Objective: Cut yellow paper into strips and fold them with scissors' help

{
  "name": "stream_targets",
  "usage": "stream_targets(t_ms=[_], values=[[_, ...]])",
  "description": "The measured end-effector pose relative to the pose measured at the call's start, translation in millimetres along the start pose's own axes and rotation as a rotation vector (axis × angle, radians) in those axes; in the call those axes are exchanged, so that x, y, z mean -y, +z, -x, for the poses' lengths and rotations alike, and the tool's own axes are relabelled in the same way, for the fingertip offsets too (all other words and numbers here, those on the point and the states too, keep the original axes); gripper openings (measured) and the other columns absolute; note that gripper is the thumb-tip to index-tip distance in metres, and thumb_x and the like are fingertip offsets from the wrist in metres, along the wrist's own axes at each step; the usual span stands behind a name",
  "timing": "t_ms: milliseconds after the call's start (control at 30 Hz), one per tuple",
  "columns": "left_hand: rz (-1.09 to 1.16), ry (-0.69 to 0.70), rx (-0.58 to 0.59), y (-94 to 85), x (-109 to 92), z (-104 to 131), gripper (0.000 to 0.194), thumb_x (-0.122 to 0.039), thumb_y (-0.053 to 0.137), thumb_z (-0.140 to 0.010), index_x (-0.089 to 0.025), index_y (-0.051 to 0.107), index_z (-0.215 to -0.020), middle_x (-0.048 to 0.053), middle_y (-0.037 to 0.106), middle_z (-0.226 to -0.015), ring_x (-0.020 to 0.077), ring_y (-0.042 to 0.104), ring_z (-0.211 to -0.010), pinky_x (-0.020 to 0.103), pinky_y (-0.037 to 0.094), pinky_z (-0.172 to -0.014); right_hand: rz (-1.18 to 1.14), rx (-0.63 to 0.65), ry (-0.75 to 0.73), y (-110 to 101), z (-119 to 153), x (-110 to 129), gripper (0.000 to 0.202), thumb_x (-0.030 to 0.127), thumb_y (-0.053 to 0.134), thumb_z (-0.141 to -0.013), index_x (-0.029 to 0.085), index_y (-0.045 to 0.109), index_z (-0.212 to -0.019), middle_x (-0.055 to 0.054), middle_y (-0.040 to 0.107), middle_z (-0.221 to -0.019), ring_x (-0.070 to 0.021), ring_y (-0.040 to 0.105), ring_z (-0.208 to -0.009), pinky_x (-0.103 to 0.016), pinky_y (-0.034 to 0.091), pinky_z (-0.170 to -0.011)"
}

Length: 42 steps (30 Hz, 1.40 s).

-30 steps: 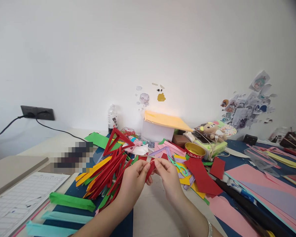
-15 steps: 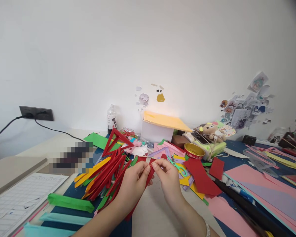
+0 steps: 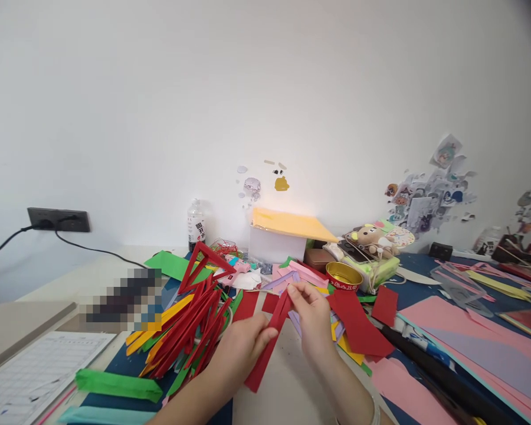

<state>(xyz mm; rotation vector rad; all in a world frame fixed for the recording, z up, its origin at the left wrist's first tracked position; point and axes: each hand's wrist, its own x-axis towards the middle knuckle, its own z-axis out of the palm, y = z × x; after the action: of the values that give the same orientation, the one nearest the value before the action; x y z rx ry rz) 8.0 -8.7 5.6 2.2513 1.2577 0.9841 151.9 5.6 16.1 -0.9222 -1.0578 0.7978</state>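
A folded red paper strip slants between my two hands over the pale board. My left hand grips it about midway, thumb on top. At the strip's upper end, my right hand pinches it between thumb and fingers. Just beyond lie more red paper pieces and a purple strip. To the left of my left hand is a heap of folded red strips, mixed with yellow and green ones. Scissors seen earlier beside my right hand are now hidden.
A round gold tin stands behind my right hand, near red paper sheets. Pink sheets cover the right side. A water bottle and a white box stand by the wall. A green strip lies at left.
My left hand has slid down the red strip and my right hand has shifted slightly right and up, so the hands are farther apart. More of the strip shows. The view has tilted up slightly.
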Motion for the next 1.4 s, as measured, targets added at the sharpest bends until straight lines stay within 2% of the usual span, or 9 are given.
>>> stream_targets(t_ms=[167, 367, 533, 700, 867, 967, 1100, 1300, 1400], values=[[0.084, 0.038, 0.086, 4.0, 5, 1, 0.036, -0.041, 0.034, -0.085, -0.021, 0.034, -0.055, -0.006, 0.037, -0.049, 0.0117, 0.036, -0.047, 0.022, 0.024, -0.048, 0.010, 0.042, 0.020, -8, -11, 4, 0.022, 0.039, 0.063, -0.068, 0.016, 0.060, -0.067, 0.002, 0.052, -0.055, -0.0120, 0.045, -0.051, -0.024, 0.039, -0.049], [0.465, -0.064, 0.052, -0.3, -1, -7, 0.034, -0.049, 0.036, -0.082, -0.020, 0.042, -0.065, -0.009, 0.037, -0.043, 0.0084, 0.032, -0.036, 0.021, 0.026, -0.041, 0.120, 0.433, 0.034, 2, -7, 3, 0.018, 0.033, 0.061, -0.069, 0.016, 0.062, -0.067, 0.001, 0.056, -0.060, -0.0121, 0.050, -0.055, -0.025, 0.041, -0.053], [0.666, -0.168, -0.064, -4.2, -1, -10, 0.033, -0.051, 0.046, -0.076, -0.019, 0.048, -0.069, -0.009, 0.039, -0.033, 0.0087, 0.037, -0.029, 0.019, 0.028, -0.036, 0.360, 0.292, -0.278, 10, 7, -2, 0.021, 0.023, 0.057, -0.074, 0.021, 0.062, -0.094, -0.003, 0.059, -0.077, -0.0161, 0.054, -0.069, -0.028, 0.046, -0.063], [0.859, -0.216, -0.071, -8.5, -1, -12, 0.031, -0.049, 0.054, -0.071, -0.018, 0.048, -0.070, -0.006, 0.050, -0.037, 0.0130, 0.052, -0.035, 0.023, 0.042, -0.040, 0.631, 0.321, -0.659, 8, 12, -5, 0.035, 0.016, 0.052, -0.079, 0.025, 0.056, -0.113, -0.006, 0.063, -0.090, -0.0210, 0.056, -0.083, -0.035, 0.047, -0.072], [0.852, -0.166, -0.086, -10.3, -2, -12, 0.032, -0.049, 0.055, -0.070, -0.018, 0.048, -0.071, -0.004, 0.056, -0.042, 0.0142, 0.056, -0.039, 0.026, 0.047, -0.044, 0.736, 0.389, -0.769, 8, 11, -7, 0.038, 0.014, 0.041, -0.084, 0.021, 0.051, -0.120, -0.010, 0.065, -0.091, -0.0217, 0.058, -0.083, -0.036, 0.048, -0.070], [0.840, -0.171, -0.082, -10.5, -4, -12, 0.034, -0.051, 0.056, -0.069, -0.018, 0.048, -0.068, -0.002, 0.058, -0.044, 0.0155, 0.059, -0.042, 0.028, 0.050, -0.048, 0.730, 0.386, -0.767, 8, 10, -8, 0.037, 0.012, 0.036, -0.085, 0.017, 0.054, -0.117, -0.011, 0.067, -0.088, -0.0211, 0.059, -0.080, -0.036, 0.048, -0.071], [0.873, -0.233, -0.124, -12.3, -7, -12, 0.034, -0.051, 0.058, -0.066, -0.019, 0.048, -0.067, -0.003, 0.058, -0.043, 0.0163, 0.060, -0.044, 0.028, 0.050, -0.049, 0.591, 0.370, -0.681, 9, 10, -6, 0.032, 0.015, 0.043, -0.084, 0.022, 0.058, -0.111, -0.007, 0.066, -0.094, -0.0199, 0.058, -0.085, -0.036, 0.046, -0.077], [0.802, -0.168, -0.071, -11.9, -7, -8, 0.034, -0.051, 0.056, -0.069, -0.017, 0.052, -0.070, 0.000, 0.061, -0.053, 0.0180, 0.063, -0.053, 0.030, 0.052, -0.055, 0.327, 0.300, -0.331, 12, 8, -1, 0.011, 0.020, 0.055, -0.076, 0.021, 0.065, -0.080, -0.005, 0.062, -0.082, -0.0178, 0.057, -0.077, -0.027, 0.047, -0.064], [0.746, -0.137, -0.046, -9.6, -5, -7, 0.031, -0.048, 0.051, -0.074, -0.017, 0.052, -0.069, -0.001, 0.060, -0.054, 0.0181, 0.064, -0.054, 0.030, 0.053, -0.056, 0.316, 0.289, -0.234, 12, 8, 0, 0.011, 0.020, 0.055, -0.073, 0.020, 0.065, -0.079, -0.003, 0.061, -0.077, -0.0161, 0.055, -0.069, -0.026, 0.045, -0.060]])
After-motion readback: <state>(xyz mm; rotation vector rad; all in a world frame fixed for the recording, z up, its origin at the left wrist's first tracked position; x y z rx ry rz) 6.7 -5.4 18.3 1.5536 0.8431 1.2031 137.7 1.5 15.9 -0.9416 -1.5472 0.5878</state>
